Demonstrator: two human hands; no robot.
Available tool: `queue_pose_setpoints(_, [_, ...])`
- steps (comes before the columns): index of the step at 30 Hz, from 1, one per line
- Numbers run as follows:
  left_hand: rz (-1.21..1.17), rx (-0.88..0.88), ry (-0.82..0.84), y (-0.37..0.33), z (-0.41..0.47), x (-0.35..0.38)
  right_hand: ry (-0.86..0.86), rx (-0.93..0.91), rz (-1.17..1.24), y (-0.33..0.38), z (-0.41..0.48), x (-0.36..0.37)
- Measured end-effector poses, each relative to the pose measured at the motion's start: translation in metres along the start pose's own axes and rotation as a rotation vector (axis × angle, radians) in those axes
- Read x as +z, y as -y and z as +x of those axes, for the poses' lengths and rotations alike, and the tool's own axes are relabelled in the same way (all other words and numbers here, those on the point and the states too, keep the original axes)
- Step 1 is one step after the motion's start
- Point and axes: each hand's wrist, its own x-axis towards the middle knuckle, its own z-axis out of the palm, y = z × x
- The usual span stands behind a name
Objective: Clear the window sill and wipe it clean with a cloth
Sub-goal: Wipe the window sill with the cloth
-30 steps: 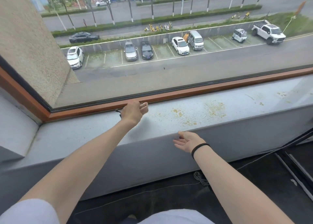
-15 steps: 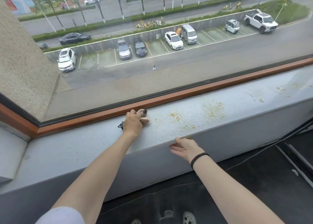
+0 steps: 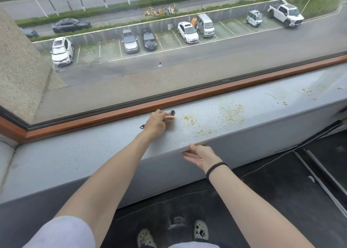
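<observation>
Head cam only. Left hand point(image 3: 157, 123) is out on the sill point(image 3: 78, 154), fingers curled and pinching a small dark cord-like thing point(image 3: 172, 112) by the wooden frame point(image 3: 206, 94); a bit pokes out at the hand's 1 o'clock and another at its 8. Looks like she's clearing it off first. Right hand point(image 3: 201, 155) sits at the sill's front edge, fingers loosely spread, thumb on top, probably steadying the reach. Yellow crumbs point(image 3: 231, 112) lie at the left hand's 3 o'clock. No cloth in sight.
</observation>
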Motion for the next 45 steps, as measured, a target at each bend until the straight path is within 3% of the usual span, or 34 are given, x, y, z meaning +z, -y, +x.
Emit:
queue_pose_setpoints(4, [-0.053,0.03,0.025,-0.008,-0.019,0.006,0.015,-0.012,-0.031,0.001,-0.004,-0.002])
queue_pose_setpoints(9, [0.087,0.183,0.1,-0.026,-0.065,0.023,0.09,0.046,-0.416,0.008,-0.014,-0.028])
queue_pose_setpoints(12, [0.201,0.277,0.038,-0.033,-0.089,0.037,0.071,0.088,-0.506,0.009,-0.015,-0.044])
queue_pose_setpoints(18, [0.702,0.829,0.119,-0.024,-0.139,0.068,-0.093,-0.001,-0.484,0.005,-0.011,-0.062])
queue_pose_setpoints(23, [0.584,0.719,-0.106,-0.024,-0.138,0.068,-0.132,0.012,-0.38,0.002,-0.006,-0.07])
queue_pose_setpoints(28, [0.431,0.575,-0.044,-0.032,-0.133,0.054,-0.113,0.039,-0.269,-0.005,-0.008,-0.063])
queue_pose_setpoints(32, [0.274,0.526,-0.142,-0.043,-0.123,0.045,-0.091,0.0,-0.158,0.003,-0.01,-0.059])
queue_pose_setpoints(36, [0.131,0.316,-0.221,-0.05,-0.091,0.027,-0.091,-0.06,-0.055,0.02,-0.01,-0.066])
queue_pose_setpoints(45, [0.176,0.058,-0.248,-0.057,0.003,0.011,-0.015,-0.078,-0.056,0.049,-0.007,-0.079])
